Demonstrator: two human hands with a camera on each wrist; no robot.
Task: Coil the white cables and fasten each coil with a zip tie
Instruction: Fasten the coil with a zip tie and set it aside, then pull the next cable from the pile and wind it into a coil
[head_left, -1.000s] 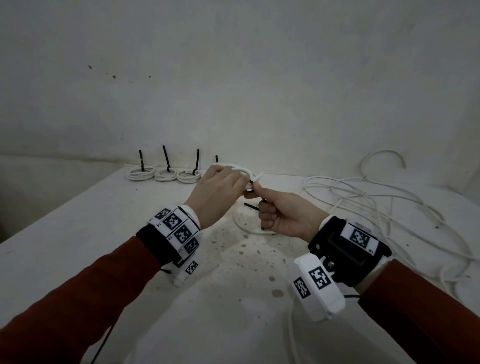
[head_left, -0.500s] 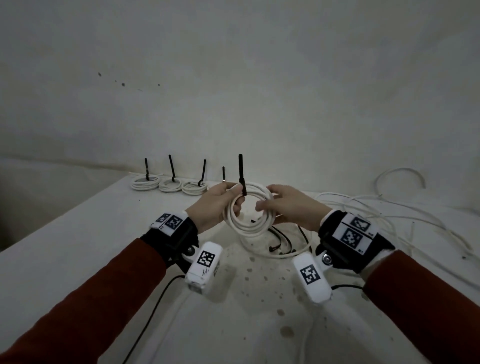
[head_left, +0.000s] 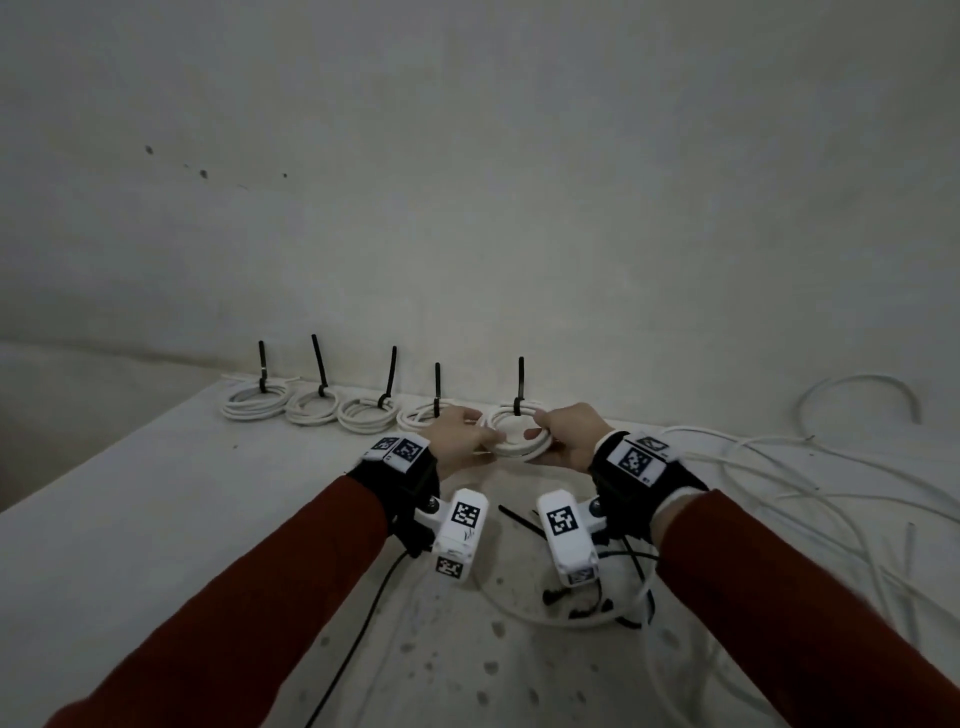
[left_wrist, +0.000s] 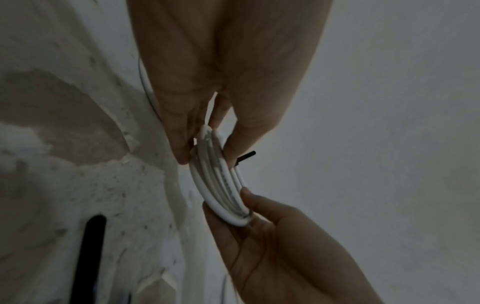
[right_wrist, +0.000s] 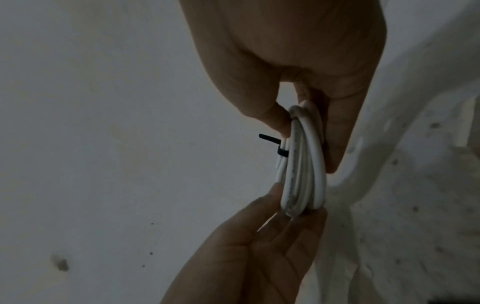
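Note:
A white cable coil (head_left: 511, 444) bound by a black zip tie (head_left: 519, 384) lies flat and low over the table, at the right end of a row of tied coils. My left hand (head_left: 470, 428) pinches its left rim and my right hand (head_left: 540, 426) pinches its right rim. In the left wrist view my left hand (left_wrist: 206, 156) grips the coil (left_wrist: 221, 185) between thumb and fingers, with the zip tie (left_wrist: 245, 156) sticking out. In the right wrist view my right hand (right_wrist: 307, 144) pinches the coil (right_wrist: 303, 174) beside the zip tie (right_wrist: 272, 144).
Several tied coils (head_left: 311, 408) line the back edge by the wall (head_left: 467, 208). Loose white cables (head_left: 779, 467) sprawl over the right of the table (head_left: 182, 519). Spare black zip ties (head_left: 519, 519) and a cable loop (head_left: 519, 616) lie under my wrists.
Both hands carried the tied coil away from me, turning it from upright to flat, and lowered it at the right end of the row.

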